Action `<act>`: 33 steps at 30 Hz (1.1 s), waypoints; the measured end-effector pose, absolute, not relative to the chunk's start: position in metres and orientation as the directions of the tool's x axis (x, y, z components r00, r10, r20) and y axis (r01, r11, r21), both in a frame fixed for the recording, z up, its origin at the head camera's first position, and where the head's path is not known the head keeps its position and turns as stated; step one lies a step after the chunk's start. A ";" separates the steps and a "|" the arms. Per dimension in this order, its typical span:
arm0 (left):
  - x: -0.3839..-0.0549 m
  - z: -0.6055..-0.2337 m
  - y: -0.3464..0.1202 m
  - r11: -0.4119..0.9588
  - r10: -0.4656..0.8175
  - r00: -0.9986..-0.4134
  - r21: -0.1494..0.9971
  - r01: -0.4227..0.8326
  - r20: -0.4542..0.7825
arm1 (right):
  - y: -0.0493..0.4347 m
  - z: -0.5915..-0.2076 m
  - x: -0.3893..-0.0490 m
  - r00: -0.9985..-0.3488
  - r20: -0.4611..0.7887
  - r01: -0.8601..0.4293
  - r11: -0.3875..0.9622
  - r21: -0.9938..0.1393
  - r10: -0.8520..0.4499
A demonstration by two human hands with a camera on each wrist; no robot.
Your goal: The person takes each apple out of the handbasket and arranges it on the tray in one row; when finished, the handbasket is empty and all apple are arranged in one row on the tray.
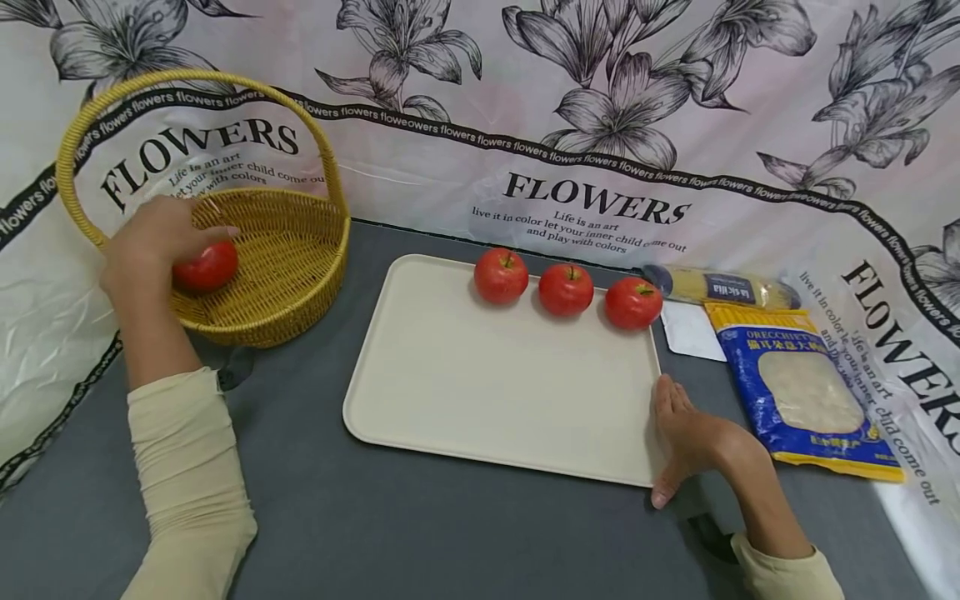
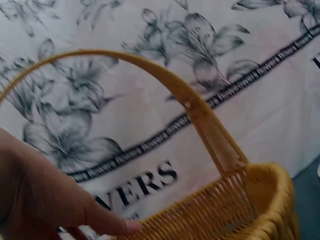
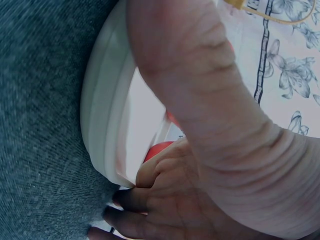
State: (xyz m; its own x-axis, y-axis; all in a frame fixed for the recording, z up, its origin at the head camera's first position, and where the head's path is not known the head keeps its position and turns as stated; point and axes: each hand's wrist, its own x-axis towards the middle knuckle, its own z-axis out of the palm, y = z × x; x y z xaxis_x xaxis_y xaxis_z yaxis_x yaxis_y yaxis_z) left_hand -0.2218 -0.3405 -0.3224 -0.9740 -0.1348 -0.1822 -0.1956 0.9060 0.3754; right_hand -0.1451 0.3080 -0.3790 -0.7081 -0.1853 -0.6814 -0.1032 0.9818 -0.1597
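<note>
My left hand reaches into a yellow wicker basket and holds a red apple low inside it. Its thumb lies across the top of the fruit, while the other fingers are mostly hidden. The left wrist view shows that hand beside the basket's rim, its apple barely visible. A cream tray lies flat, with three red apples in a row along its far side. Against the tray's right edge rests my right hand, fingers straight along the side and thumb at the near corner.
Right of the tray lie a blue and yellow pasta bag, a clear pasta packet and a white card. The basket's tall handle arches over its opening. A flower-printed sheet hangs behind the grey table.
</note>
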 end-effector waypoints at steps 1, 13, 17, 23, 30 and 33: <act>-0.223 -0.326 -0.340 0.911 -0.129 -0.971 0.362 -0.197 -0.203 | 0.308 -0.379 -0.145 -0.708 -0.682 -0.103 0.982 -0.161 -0.186; -0.230 -0.343 -0.334 0.909 -0.168 -0.963 0.345 -0.235 -0.212 | 0.309 -0.379 -0.144 -0.708 -0.682 -0.101 0.983 -0.155 -0.180; -0.231 -0.343 -0.334 0.905 -0.160 -0.962 0.357 -0.233 -0.220 | 0.309 -0.379 -0.144 -0.712 -0.676 -0.111 0.980 -0.162 -0.192; -0.233 -0.342 -0.330 0.869 -0.171 -0.967 0.434 -0.239 -0.189 | 0.307 -0.378 -0.145 -0.706 -0.686 -0.094 0.983 -0.155 -0.176; -0.231 -0.323 -0.319 0.870 -0.072 -0.991 0.479 -0.119 -0.116 | 0.306 -0.378 -0.145 -0.710 -0.680 -0.108 0.983 -0.151 -0.183; -0.231 -0.313 -0.307 0.870 -0.023 -0.996 0.489 -0.060 -0.080 | 0.306 -0.378 -0.145 -0.714 -0.675 -0.113 0.982 -0.152 -0.187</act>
